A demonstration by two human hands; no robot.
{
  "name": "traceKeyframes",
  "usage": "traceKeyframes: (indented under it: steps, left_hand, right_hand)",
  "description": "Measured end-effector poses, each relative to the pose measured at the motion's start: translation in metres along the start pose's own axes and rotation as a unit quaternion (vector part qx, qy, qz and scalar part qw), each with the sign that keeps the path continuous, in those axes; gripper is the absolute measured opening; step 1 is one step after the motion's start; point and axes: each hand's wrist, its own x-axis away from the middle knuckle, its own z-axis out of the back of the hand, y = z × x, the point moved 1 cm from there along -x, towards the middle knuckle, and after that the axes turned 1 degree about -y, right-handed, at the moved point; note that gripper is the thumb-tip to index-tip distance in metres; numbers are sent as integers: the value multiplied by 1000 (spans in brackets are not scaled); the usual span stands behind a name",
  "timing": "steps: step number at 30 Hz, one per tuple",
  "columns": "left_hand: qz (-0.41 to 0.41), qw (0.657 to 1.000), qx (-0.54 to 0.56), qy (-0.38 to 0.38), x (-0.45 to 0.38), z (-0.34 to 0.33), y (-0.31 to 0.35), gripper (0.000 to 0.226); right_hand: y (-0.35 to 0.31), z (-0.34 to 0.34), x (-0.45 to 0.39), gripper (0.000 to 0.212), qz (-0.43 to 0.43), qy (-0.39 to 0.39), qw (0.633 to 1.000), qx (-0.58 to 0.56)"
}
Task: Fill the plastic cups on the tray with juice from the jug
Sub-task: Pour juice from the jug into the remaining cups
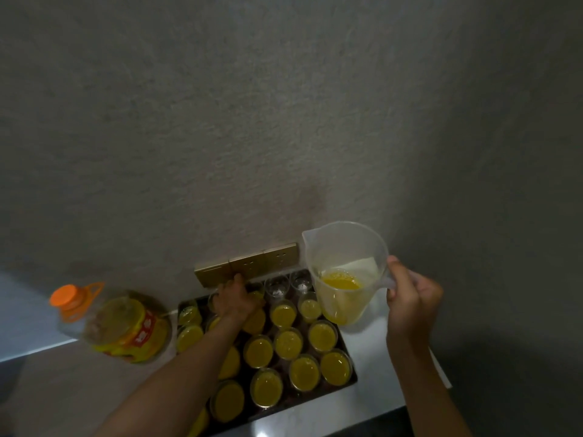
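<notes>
A dark tray (345, 348) on the white counter carries several plastic cups filled with yellow juice (304, 372). Two clear cups (277, 287) in the far row by the wall hold no juice. My right hand (410, 294) grips the handle of a clear jug (345, 272), held upright above the tray's far right corner, with a little juice in its bottom. My left hand (235, 298) reaches across the tray to the far row and closes around a cup there, mostly hiding it.
A large clear bottle (116, 326) with an orange cap and yellow liquid stands left of the tray. Gold wall sockets (249, 264) sit on the grey wall just behind the far cups. The counter's front edge (394, 410) runs close below the tray.
</notes>
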Motion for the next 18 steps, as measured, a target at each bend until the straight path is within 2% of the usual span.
traceKeyframes:
  steps: [8,11,18]
  left_hand:
    - [-107,993,-38,27,13,7,22,88]
    - [-153,987,-59,3,11,1,30,90]
    - [-183,979,-78,-45,6,-8,38,89]
  right_hand:
    - [-1,-3,9,56,-10,6,1000,-5]
    - [-3,-3,11,56,-10,-3,1000,-9]
    - [-7,4,11,55,-14,0,1000,-6]
